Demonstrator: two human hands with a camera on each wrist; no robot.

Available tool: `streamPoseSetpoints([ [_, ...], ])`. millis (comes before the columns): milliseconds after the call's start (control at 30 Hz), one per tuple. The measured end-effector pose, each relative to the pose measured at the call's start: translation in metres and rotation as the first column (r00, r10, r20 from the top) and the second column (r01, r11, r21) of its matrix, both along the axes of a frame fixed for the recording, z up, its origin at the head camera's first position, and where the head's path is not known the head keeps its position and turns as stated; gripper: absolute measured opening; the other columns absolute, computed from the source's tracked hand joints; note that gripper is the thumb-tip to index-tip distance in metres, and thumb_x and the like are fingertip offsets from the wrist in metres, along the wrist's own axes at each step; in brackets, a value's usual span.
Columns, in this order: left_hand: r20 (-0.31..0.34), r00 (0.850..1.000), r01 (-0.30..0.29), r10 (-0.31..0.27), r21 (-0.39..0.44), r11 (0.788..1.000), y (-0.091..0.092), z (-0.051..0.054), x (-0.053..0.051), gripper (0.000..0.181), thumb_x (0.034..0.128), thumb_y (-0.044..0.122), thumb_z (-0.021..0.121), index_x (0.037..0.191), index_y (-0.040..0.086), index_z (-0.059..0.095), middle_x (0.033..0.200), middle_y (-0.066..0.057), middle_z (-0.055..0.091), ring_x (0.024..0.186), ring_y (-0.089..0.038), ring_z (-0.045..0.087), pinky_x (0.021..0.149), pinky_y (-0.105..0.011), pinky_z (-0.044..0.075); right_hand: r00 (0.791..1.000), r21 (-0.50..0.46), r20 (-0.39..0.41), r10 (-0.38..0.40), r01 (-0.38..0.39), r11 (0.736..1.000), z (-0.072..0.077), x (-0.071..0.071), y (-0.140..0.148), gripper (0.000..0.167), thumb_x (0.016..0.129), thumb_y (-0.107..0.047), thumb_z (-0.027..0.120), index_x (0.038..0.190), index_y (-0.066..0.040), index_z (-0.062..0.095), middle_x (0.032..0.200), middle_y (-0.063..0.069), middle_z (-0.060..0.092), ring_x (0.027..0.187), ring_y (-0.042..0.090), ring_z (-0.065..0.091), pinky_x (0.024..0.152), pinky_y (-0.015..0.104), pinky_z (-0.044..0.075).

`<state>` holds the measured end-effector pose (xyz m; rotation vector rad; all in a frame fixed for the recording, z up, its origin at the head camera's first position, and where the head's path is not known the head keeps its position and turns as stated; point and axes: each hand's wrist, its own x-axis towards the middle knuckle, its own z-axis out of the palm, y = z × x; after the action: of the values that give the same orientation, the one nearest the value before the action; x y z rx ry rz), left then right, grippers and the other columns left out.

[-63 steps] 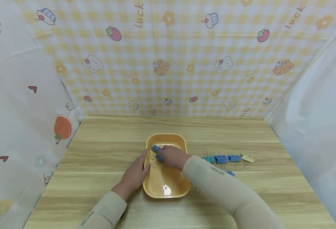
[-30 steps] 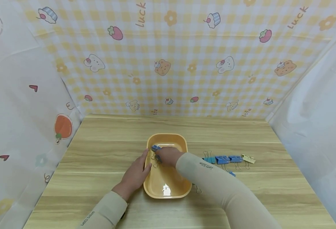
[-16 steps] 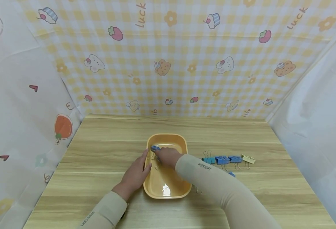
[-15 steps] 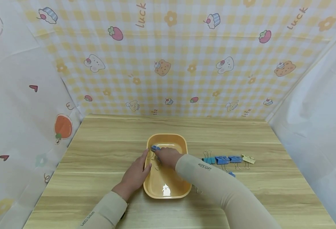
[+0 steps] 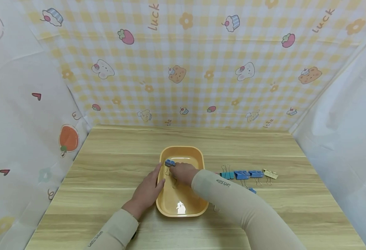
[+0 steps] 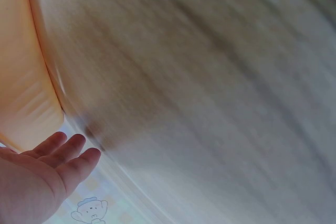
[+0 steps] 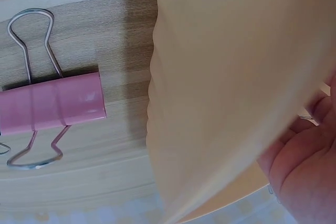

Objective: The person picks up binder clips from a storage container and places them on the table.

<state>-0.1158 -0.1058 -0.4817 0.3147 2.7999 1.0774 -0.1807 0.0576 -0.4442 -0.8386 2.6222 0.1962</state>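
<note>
A yellow-orange plastic tray [image 5: 183, 205] sits on the wooden table. My left hand [image 5: 148, 189] rests along its left rim, fingers extended; the left wrist view catches those fingers [image 6: 63, 158] beside the outer wall. Inside the tray, my right hand [image 5: 184, 173] reaches in with curled fingers and pinches a blue binder clip whose body is hidden; its wire handles [image 5: 174, 185] poke out below the fingers. Another blue binder clip [image 5: 169, 163] lies just beyond the fingertips, by the left wall. In the right wrist view, the tray wall covers most of the right fingers.
Right of the tray, a row holds a teal binder clip [image 5: 227, 175], two blue binder clips [image 5: 241, 174] and a pale yellow binder clip [image 5: 270, 173]. A further blue clip [image 5: 252, 190] is partly behind the right sleeve. A pink binder clip [image 7: 52, 103] lies on the table.
My right hand has shifted slightly left in the tray. The nearer blue binder clip, visible before, is now under the fingers, its wire handles turned rightward. The left hand has stayed still.
</note>
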Motion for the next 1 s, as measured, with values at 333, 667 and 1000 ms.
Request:
streamPoseSetpoints([
  [333,0.013,1.0,0.002,-0.002,0.0,1.0,-0.001,0.0,0.0,0.062,0.1024,0.031,0.045,0.155,0.012,0.018,0.148,-0.021,0.041,0.134,-0.039,0.04,0.106,-0.054,0.036,0.999,-0.053,0.046,-0.009,0.012,0.999,-0.003,-0.002,0.005,0.002,0.096,-0.015,0.058,0.097,-0.017,0.058,0.096,0.003,0.062,0.08,0.017,0.059,0.071,0.031,0.051],
  [667,0.024,1.0,-0.012,0.011,0.004,1.0,-0.002,-0.002,-0.001,0.063,0.1022,0.031,0.046,0.155,0.013,0.018,0.149,-0.019,0.04,0.135,-0.037,0.04,0.107,-0.054,0.036,0.998,-0.073,0.063,-0.017,0.022,0.997,0.008,-0.001,0.011,0.007,0.093,-0.017,0.064,0.099,-0.017,0.06,0.095,0.003,0.061,0.076,0.014,0.056,0.069,0.027,0.05],
  [1000,0.047,0.999,-0.019,0.019,0.003,1.0,-0.001,-0.002,-0.001,0.064,0.1023,0.031,0.045,0.156,0.014,0.016,0.15,-0.02,0.038,0.136,-0.038,0.038,0.108,-0.055,0.034,0.994,-0.112,0.095,-0.045,0.056,0.992,0.015,0.0,0.017,0.019,0.097,-0.02,0.058,0.115,-0.016,0.062,0.101,0.003,0.06,0.079,0.014,0.057,0.068,0.025,0.048],
])
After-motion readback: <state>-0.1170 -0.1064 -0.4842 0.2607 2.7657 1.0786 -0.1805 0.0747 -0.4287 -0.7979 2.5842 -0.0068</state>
